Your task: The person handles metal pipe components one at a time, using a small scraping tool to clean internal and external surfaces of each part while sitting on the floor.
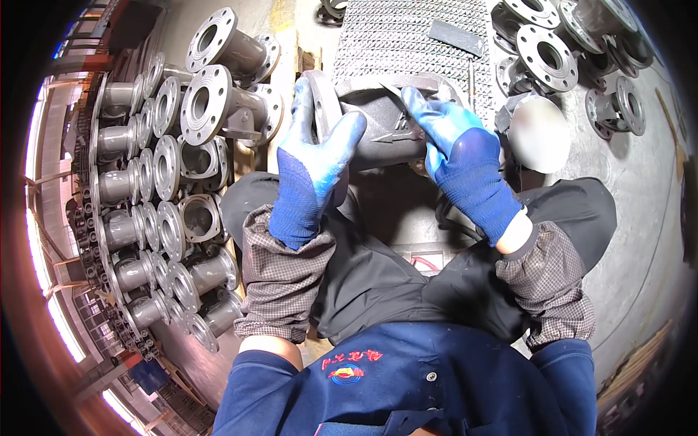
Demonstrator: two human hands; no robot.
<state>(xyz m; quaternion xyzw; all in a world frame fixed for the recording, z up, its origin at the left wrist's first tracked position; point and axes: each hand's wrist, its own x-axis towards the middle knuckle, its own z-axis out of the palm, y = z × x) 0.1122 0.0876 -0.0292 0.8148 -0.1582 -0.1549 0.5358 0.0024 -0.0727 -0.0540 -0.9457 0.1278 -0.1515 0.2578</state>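
A grey cast-metal flanged valve body (pixel 385 131) lies across my knees, its round flange turned to the left. My left hand (pixel 313 163), in a blue glove, grips that flange rim from the near side. My right hand (pixel 458 156), also in a blue glove, rests on the right end of the casting, fingers curled over its top, with a thin pale tool or strip showing at its fingertips. Whether it holds that strip I cannot tell. Both forearms wear checked sleeve covers.
Rows of similar grey flanged castings (pixel 156 196) are stacked at my left. More flanged parts (pixel 560 51) lie at the upper right on the concrete floor. A woven mesh mat (pixel 407 36) lies ahead, with a dark flat piece on it.
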